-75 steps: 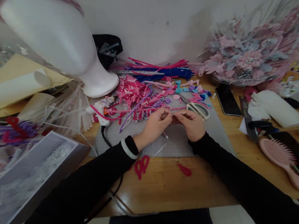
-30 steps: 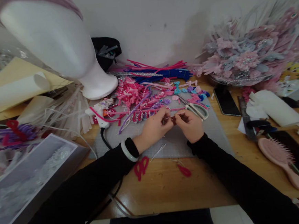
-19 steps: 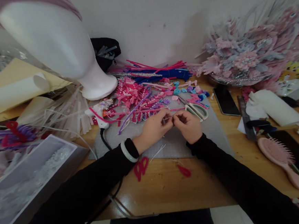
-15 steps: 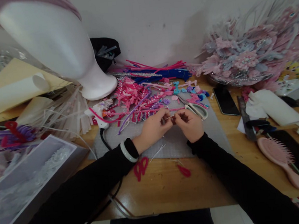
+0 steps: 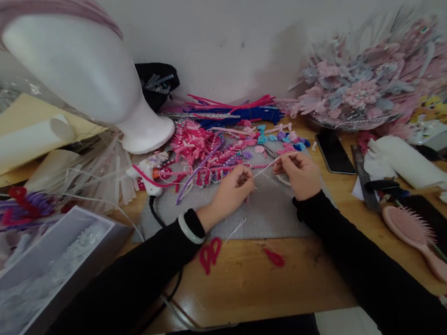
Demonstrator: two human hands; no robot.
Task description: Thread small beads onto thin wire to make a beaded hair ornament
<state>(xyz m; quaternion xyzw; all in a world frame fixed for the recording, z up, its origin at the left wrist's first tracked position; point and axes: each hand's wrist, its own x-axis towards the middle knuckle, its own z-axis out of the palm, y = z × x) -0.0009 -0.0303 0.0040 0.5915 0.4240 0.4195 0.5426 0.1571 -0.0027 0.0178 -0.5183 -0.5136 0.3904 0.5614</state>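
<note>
A thin pale strand point(image 5: 266, 168), thread or fine wire, runs between my two hands above the grey cutting mat point(image 5: 274, 217). My left hand point(image 5: 229, 192) is closed, pinching one end of it; whatever else sits inside those fingers is hidden. To the right, my right hand point(image 5: 302, 174) pinches the strand between thumb and fingers. Scissors point(image 5: 283, 181) lie partly covered behind my right hand. Nearer me are a pair of dark-red fuzzy loops point(image 5: 205, 259) with white twisted ends and a single red loop point(image 5: 274, 257).
A white glue gun point(image 5: 153, 183) with a black cord lies left. Pink trimmed pieces point(image 5: 193, 144) and pipe-cleaner bundles point(image 5: 238, 114) spread behind. A white mannequin head point(image 5: 80, 70) rises at left. Right are a phone point(image 5: 335, 152), a pink hairbrush point(image 5: 411, 225) and a flower headpiece point(image 5: 360, 92).
My hands were close together and have moved apart. My right hand went right and slightly up, stretching the pale strand out; my left hand stayed nearly in place.
</note>
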